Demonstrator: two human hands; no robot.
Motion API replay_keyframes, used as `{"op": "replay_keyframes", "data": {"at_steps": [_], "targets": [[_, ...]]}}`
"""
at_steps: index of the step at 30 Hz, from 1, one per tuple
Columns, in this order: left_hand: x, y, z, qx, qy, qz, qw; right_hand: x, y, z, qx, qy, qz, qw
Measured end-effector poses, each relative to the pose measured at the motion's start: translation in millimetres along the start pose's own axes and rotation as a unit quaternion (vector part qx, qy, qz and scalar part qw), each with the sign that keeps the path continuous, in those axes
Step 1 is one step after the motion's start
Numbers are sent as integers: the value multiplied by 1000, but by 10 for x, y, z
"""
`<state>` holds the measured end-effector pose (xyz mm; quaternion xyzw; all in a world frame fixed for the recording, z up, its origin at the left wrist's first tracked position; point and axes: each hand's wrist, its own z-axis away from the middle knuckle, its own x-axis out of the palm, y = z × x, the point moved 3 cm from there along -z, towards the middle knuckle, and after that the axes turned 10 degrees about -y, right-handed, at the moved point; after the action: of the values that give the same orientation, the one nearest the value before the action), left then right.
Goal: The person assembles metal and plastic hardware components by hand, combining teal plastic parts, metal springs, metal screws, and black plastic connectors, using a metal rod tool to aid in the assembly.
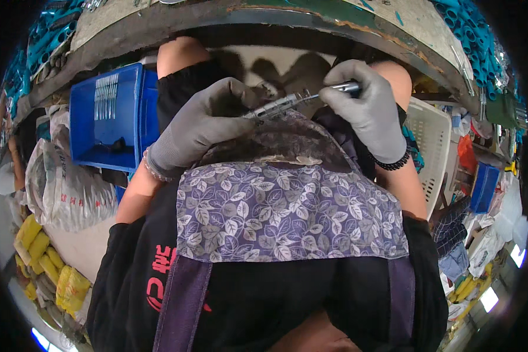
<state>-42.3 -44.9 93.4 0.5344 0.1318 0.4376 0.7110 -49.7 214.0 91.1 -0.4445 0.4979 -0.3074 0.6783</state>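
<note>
My left hand, in a grey glove, is closed on one end of a slim grey metal part. The part points up and to the right over my lap; its exact kind I cannot make out. My right hand, gloved too, pinches a small shiny metal tool with a thin shaft. That shaft reaches left to the far end of the metal part; whether they touch is too small to tell. Beneath both hands lies a purple leaf-patterned apron with a dark, worn patch.
A worn bench edge runs across the far side. At my left stands a blue crate with several slim metal rods; a white sack is beside it. A white basket stands right. Teal tubes are heaped on the bench.
</note>
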Motion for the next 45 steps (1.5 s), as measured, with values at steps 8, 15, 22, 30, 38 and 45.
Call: {"op": "replay_keyframes", "data": {"at_steps": [8, 15, 22, 30, 38, 45], "targets": [[13, -76, 44, -1, 14, -31, 999, 188, 45, -114, 14, -67, -51, 996], [2, -137, 45, 68, 4, -30, 997, 151, 100, -160, 11, -90, -4, 996], [-85, -66, -25, 44, 59, -140, 987, 192, 186, -136, 32, -83, -26, 996], [-106, -226, -62, -11, 4, -7, 1000, 215, 133, -111, 22, -55, -50, 997], [-69, -246, -90, -65, 9, 85, 994, 294, 273, -110, -25, -103, -242, 965], [3, -106, -216, -5, -42, 67, 997, 371, 111, -87, -89, -68, -60, 992]]}}
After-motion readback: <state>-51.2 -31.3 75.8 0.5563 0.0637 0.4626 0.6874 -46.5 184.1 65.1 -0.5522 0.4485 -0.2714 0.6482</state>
